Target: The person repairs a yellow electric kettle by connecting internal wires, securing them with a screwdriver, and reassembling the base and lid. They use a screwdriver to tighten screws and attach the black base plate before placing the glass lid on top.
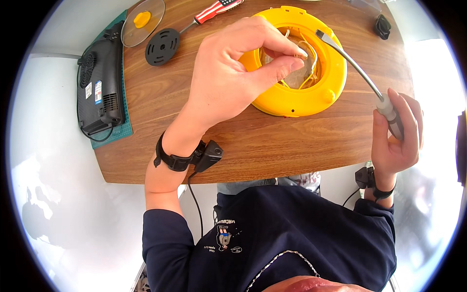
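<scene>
My left hand [233, 73] is over a round yellow plastic housing [323, 97], its thumb and forefinger pinched on a tiny brassy piece [302, 55] that is hard to make out. Thin yellow and white wires [311, 73] and a translucent inner part lie inside the housing's opening. My right hand [396, 129], to the right of the housing, grips a flat-blade screwdriver [383, 103] by its grey handle, with the metal blade slanting up-left over the housing's rim.
A black appliance [99, 92] sits on a green mat [125, 131] at left. A glass lid [131, 31], a black slotted disc [163, 47], a red-white-blue handled screwdriver [214, 12] and a small black object [382, 27] lie on the wooden table [160, 112].
</scene>
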{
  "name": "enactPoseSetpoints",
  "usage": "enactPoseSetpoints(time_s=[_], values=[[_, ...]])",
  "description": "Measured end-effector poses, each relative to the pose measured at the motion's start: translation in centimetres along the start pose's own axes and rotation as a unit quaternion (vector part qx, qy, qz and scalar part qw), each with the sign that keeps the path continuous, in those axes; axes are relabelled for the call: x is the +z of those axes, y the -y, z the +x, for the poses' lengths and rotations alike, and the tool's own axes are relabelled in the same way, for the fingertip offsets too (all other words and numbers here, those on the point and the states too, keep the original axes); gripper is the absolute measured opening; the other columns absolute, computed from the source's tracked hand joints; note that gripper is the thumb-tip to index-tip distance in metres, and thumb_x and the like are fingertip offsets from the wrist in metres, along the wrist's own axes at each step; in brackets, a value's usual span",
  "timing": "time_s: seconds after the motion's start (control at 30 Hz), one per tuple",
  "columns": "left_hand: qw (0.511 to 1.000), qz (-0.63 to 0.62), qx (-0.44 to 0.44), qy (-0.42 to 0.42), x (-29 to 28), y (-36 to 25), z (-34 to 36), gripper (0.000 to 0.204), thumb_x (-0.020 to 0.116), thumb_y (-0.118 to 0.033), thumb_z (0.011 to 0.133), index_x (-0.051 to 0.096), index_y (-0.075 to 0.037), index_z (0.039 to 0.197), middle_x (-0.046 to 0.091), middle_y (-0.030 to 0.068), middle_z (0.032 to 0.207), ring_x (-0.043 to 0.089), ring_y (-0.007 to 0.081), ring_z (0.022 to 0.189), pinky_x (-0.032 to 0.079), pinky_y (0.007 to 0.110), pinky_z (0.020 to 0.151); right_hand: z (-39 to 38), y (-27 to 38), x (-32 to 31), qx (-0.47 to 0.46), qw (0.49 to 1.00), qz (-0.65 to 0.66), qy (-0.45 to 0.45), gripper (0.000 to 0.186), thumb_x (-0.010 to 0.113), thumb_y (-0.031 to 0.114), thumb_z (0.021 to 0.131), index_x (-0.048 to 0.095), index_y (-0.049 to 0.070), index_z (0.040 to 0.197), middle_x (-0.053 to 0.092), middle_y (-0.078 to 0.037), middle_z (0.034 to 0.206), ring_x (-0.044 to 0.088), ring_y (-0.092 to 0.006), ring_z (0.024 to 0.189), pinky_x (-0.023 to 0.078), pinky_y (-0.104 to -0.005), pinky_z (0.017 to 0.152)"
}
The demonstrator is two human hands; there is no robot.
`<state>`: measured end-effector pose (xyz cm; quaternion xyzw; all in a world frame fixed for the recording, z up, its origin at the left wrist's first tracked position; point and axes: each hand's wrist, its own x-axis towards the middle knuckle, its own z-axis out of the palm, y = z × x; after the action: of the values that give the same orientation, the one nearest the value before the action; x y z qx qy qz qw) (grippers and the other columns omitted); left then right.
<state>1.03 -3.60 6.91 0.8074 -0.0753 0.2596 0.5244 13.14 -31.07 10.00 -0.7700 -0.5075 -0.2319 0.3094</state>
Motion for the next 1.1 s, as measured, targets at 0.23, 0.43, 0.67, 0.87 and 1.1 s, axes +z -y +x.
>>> enactPoseSetpoints(time_s=[0.23, 0.43, 0.67, 0.87, 1.1], values=[[0.999, 0.01, 0.046, 0.001, 0.0, 0.5, 0.0, 0.019, 0.08, 0.007, 0.084, 0.075, 0.0, 0.101, 0.072, 0.0077, 0.096, 0.068, 0.016, 0.089, 0.054, 0.027, 0.084, -0.7, 0.1, 0.0, -0.013, 1.0, 0.012, 0.0, 0.045, 0.078, -0.009, 0.069, 0.072, 0.0, 0.113, 0.072, -0.012, 0.092, 0.066, -0.0223, 0.08, 0.05, -0.0312, 0.074], [0.999, 0.017, 0.041, -0.014, 0.1, 0.5, -0.1, 0.018, 0.08, 0.007, 0.084, 0.075, 0.001, 0.101, 0.072, 0.0074, 0.095, 0.068, 0.0145, 0.086, 0.053, 0.025, 0.081, -1.8, 0.3, 0.0, -0.023, 0.999, 0.023, -0.003, 0.048, 0.079, -0.011, 0.066, 0.071, 0.004, 0.11, 0.07, -0.012, 0.091, 0.064, -0.0218, 0.076, 0.049, -0.0315, 0.069], [0.999, 0.014, 0.014, -0.039, 0.5, 0.3, -0.2, 0.017, 0.081, 0.006, 0.083, 0.076, 0.002, 0.099, 0.073, 0.0071, 0.092, 0.067, 0.0126, 0.082, 0.052, 0.024, 0.078, -2.9, 0.6, 1.0, -0.042, 0.999, 0.011, -0.005, 0.052, 0.08, -0.014, 0.063, 0.072, 0.008, 0.11, 0.069, -0.01, 0.093, 0.062, -0.0207, 0.074, 0.048, -0.0303, 0.065], [0.999, 0.011, 0.011, -0.042, 0.6, 0.3, -0.3, 0.016, 0.082, 0.005, 0.083, 0.076, 0.003, 0.098, 0.073, 0.0077, 0.093, 0.067, 0.0131, 0.082, 0.052, 0.024, 0.078, -3.1, 1.1, 1.4, -0.044, 0.999, 0.009, -0.013, 0.047, 0.082, -0.013, 0.065, 0.075, 0.006, 0.108, 0.068, -0.01, 0.093, 0.063, -0.0196, 0.074, 0.048, -0.026, 0.059], [0.999, 0.018, 0.008, -0.049, 0.7, 0.2, -0.2, 0.016, 0.082, 0.002, 0.085, 0.076, 0.003, 0.1, 0.075, 0.009, 0.095, 0.069, 0.0147, 0.086, 0.053, 0.024, 0.079, -2.7, 1.9, 0.9, -0.012, 1.0, 0.026, 0.011, 0.046, 0.081, -0.011, 0.067, 0.075, 0.002, 0.111, 0.069, -0.011, 0.09, 0.066, -0.0204, 0.073, 0.052, -0.0262, 0.061]])
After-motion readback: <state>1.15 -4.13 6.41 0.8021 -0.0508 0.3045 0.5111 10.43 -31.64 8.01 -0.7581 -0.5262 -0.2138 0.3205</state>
